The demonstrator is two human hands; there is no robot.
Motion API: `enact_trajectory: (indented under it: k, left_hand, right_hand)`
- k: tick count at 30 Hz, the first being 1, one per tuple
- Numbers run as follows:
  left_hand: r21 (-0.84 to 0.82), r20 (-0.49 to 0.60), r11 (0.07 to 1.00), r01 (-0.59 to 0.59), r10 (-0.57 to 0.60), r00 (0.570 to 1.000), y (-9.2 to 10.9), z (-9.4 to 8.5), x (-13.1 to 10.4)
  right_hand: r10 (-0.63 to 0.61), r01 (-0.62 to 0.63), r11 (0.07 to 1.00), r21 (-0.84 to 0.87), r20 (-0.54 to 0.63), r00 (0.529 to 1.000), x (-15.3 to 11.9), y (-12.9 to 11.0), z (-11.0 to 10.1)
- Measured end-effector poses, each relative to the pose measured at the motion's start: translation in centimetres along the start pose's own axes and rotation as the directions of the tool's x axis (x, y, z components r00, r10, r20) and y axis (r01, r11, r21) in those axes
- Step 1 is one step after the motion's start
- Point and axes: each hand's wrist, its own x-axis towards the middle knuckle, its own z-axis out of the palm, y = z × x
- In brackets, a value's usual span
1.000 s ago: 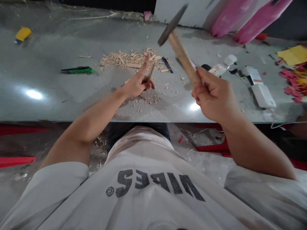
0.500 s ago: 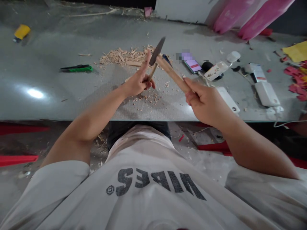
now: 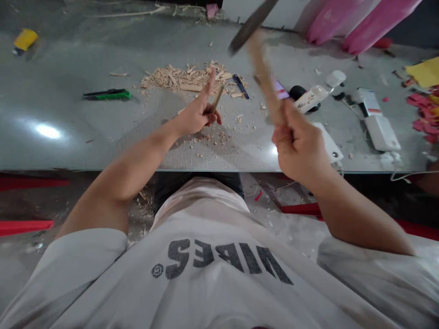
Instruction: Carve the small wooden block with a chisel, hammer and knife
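My left hand [image 3: 200, 113] is low over the table, its fingers closed around a short wooden stick [image 3: 217, 98] that stands tilted, while the index finger points away from me. My right hand [image 3: 298, 144] grips the wooden handle of a hammer [image 3: 262, 68], raised to the right of the stick and apart from it. The dark hammer head is blurred near the top of the view. Wood chips [image 3: 171, 78] lie in a pile beyond my left hand, and smaller crumbs are scattered below it. A blue pen [image 3: 240, 86] rests beside the pile.
On the grey table [image 3: 68, 105] lie a green cutter [image 3: 108, 94] and a yellow object [image 3: 25, 40] to the left. Toward the right are a partly covered phone [image 3: 281, 89], a bottle [image 3: 312, 98], white devices [image 3: 382, 133] with cables, and red and yellow scraps [image 3: 423, 107].
The hammer has swung up and to the right, away from the stick, and my right hand has shifted slightly right. My left hand stays nearly in place with the stick.
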Motion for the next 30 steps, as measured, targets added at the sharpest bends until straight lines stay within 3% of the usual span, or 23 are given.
enact_trajectory:
  k: [3, 7, 12, 17, 20, 25, 30]
  left_hand:
    - [0.004, -0.013, 1.0, 0.015, -0.015, 1.0, 0.4, 0.1, 0.0]
    - [0.029, -0.015, 0.999, 0.032, -0.031, 0.999, 0.2, 0.0, -0.1]
    - [0.063, 0.001, 0.998, -0.016, 0.016, 1.0, -1.0, -0.3, 0.2]
    - [0.046, 0.023, 0.999, 0.007, -0.008, 1.0, -1.1, -0.7, 0.1]
    - [-0.007, -0.036, 1.0, 0.019, -0.019, 0.999, -0.6, -0.6, -0.1]
    - [-0.057, -0.117, 0.998, 0.036, -0.042, 0.992, 0.7, -0.4, -0.3]
    - [-0.095, -0.089, 0.995, -0.001, -0.007, 0.996, 1.7, -0.6, -0.9]
  right_hand:
    - [-0.018, 0.02, 0.998, -0.054, 0.049, 0.999, -0.1, -0.6, 0.1]
    - [-0.038, 0.036, 0.999, -0.018, -0.104, 0.994, -0.4, -0.8, 0.5]
    - [0.004, -0.003, 1.0, -0.03, 0.043, 0.999, -0.4, -0.1, 0.3]
    - [0.005, 0.008, 0.996, 0.093, -0.134, 0.991, -0.8, 0.0, 0.7]
    - [0.04, -0.018, 0.987, 0.16, -0.133, 0.99, -1.4, 0.7, 2.6]
    - [0.104, -0.067, 0.969, 0.239, -0.146, 0.984, -2.2, 3.5, 7.6]
    - [0.175, -0.111, 0.942, 0.317, -0.182, 0.968, -2.4, 6.2, 11.5]
